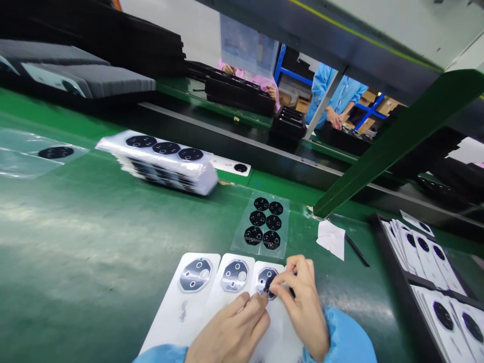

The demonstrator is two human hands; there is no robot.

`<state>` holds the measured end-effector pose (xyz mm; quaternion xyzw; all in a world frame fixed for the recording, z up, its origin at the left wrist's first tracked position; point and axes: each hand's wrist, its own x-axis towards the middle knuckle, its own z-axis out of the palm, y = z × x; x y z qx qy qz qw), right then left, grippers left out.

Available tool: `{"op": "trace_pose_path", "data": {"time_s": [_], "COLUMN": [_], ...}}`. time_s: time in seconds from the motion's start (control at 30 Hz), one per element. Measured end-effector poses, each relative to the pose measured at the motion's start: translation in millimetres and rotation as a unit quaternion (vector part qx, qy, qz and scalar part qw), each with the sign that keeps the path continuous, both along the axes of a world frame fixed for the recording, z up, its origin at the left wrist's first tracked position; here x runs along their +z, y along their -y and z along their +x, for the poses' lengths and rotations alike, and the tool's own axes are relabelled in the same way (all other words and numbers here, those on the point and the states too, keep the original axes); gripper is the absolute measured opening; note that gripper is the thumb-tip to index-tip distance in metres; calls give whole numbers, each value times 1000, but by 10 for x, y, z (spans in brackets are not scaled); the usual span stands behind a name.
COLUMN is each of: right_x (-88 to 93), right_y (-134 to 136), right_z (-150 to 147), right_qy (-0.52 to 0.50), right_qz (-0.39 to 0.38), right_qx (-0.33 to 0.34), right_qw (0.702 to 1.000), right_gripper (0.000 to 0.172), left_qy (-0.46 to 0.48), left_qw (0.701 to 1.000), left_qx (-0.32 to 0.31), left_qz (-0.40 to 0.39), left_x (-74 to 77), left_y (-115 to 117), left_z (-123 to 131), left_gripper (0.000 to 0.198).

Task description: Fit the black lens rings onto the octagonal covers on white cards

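Observation:
Several white rounded panels lie side by side in front of me, among them a left panel (pixel 166 317). Each of the three panels whose tops show best has a dark octagonal area with round openings. Over the third panel's octagonal area (pixel 263 278), my right hand (pixel 302 297) pinches a small black sticker (pixel 268 288) between thumb and forefinger. My left hand (pixel 234 327) rests across the panels, its fingers curled and its fingertips at the sticker's lower edge. Just beyond the panels lies a clear sheet (pixel 242 242) with several black octagonal stickers (pixel 273 222).
A stack of sticker sheets (pixel 166 169) stands behind at left, near another clear sheet (pixel 18 151). At right are a paper scrap (pixel 331 239), a black pen-like stick (pixel 357 250) and a black tray (pixel 403 280) of white panels. A green post (pixel 397 146) slants above; co-workers (pixel 335 96) are beyond.

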<state>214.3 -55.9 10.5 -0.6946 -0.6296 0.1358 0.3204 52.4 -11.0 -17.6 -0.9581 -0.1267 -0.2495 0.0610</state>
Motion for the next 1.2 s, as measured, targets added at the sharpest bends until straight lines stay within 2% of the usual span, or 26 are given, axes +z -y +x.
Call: {"op": "trace_pose_path", "data": {"time_s": [0.1, 0.33, 0.8, 0.93, 1.03, 1.2], "right_x": [-27, -29, 3, 26, 22, -16], "right_y": [-4, 8, 12, 10, 2, -3], "right_z": [-39, -35, -31, -27, -38, -59], "right_qy": [34, 37, 101, 99, 102, 109], "right_qz": [7, 13, 38, 51, 42, 48], "right_qx": [20, -4, 22, 6, 24, 8], "right_qw": [999, 999, 994, 994, 994, 993], "right_gripper": [21, 21, 23, 22, 22, 24], "left_qy": [-5, -5, -9, -2, -1, -5], "left_qw": [1000, 1000, 1000, 1000, 1000, 1000], "left_qx": [3, -3, 11, 8, 11, 9], "left_qz": [8, 9, 19, 18, 17, 11], "left_x": [7, 16, -13, -16, -22, -25], "left_y": [0, -7, 3, -1, -11, -9], "left_z": [7, 1, -7, 7, 16, 0], "left_gripper": [34, 41, 32, 36, 41, 32]}}
